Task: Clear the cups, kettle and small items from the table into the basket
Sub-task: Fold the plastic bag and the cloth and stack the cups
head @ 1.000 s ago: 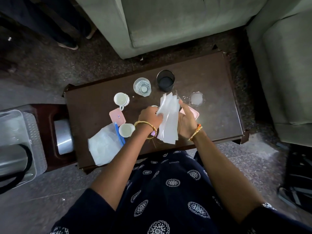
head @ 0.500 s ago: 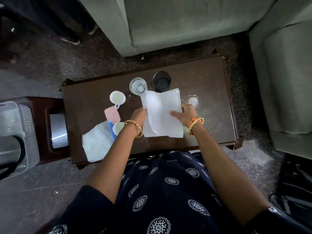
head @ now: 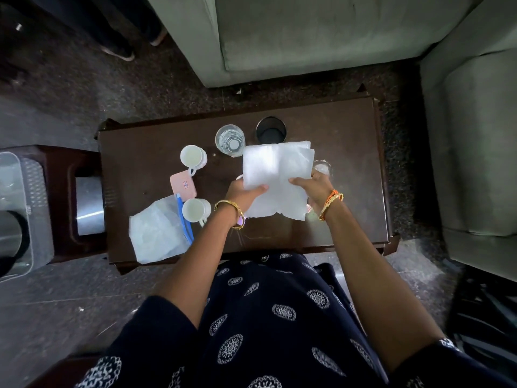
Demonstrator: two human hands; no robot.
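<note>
Cups first, going left to right. Far left on the floor: clear plastic basket (head: 16,191), with the steel kettle (head: 11,236) sitting in it already, so that part looks done. Next over, on the dark table (head: 140,152): crumpled white sheet (head: 156,233) hanging a bit over the near edge, blue stick (head: 184,219) lying on it (pen or toothbrush, can't tell), pink case (head: 183,187), and two white cups (head: 193,156) (head: 195,210), one far, one near.

Then a clear glass (head: 230,140) and a dark tumbler (head: 270,130) along the far side.

Middle: white paper napkin (head: 277,180) spread open above the table, left hand (head: 243,191) pinching its left edge, right hand (head: 313,186) pinching the right edge, thumbs on top.

What could go wrong, just guessing:
- Napkin hides the table under it, and its top edge overlaps the tumbler in view. Easy to drag across the glass or tumbler and tip one. Can't tell if either holds liquid.
- Small clear glass (head: 321,166) just behind the right hand, half hidden. Prime candidate for a knuckle bump.
- Near cup close to the left forearm. Could get clipped on a swing toward the basket.
- Crumpled sheet could slide off and take the blue stick along.

Writing: tiny label on the pink case, too small to read. No other brands or text visible.
</note>
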